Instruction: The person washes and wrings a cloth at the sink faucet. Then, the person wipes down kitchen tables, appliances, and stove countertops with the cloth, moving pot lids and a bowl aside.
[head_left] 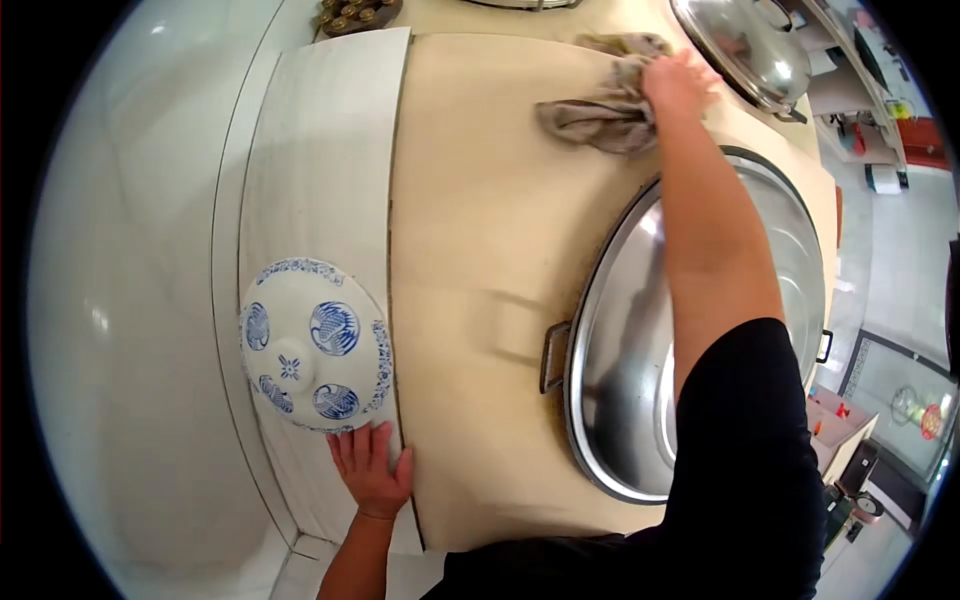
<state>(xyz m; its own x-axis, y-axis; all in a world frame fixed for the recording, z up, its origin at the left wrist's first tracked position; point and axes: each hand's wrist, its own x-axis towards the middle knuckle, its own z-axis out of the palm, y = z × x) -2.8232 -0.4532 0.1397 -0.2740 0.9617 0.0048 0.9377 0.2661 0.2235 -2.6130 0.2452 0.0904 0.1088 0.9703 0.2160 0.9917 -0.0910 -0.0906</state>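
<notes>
My right hand [682,85] reaches to the top of the view and holds a crumpled grey-brown cloth [600,122] against the cream counter [480,220]. Its fingers are slightly blurred. At the lower left my left hand [372,472] lies with fingers spread on the pale ledge, its fingertips at the lower rim of a round white lid [300,345] with blue patterns and a central knob. Under my right arm sits a large metal pan [620,350] set into the counter, partly hidden by the arm.
A lidded metal pot [745,45] stands at the upper right, near the cloth. A tray of small brown items [358,14] is at the top left. The pan's side handle [553,357] sticks out over the counter. White tiled wall [140,250] runs along the left; shelves [855,85] are farther right.
</notes>
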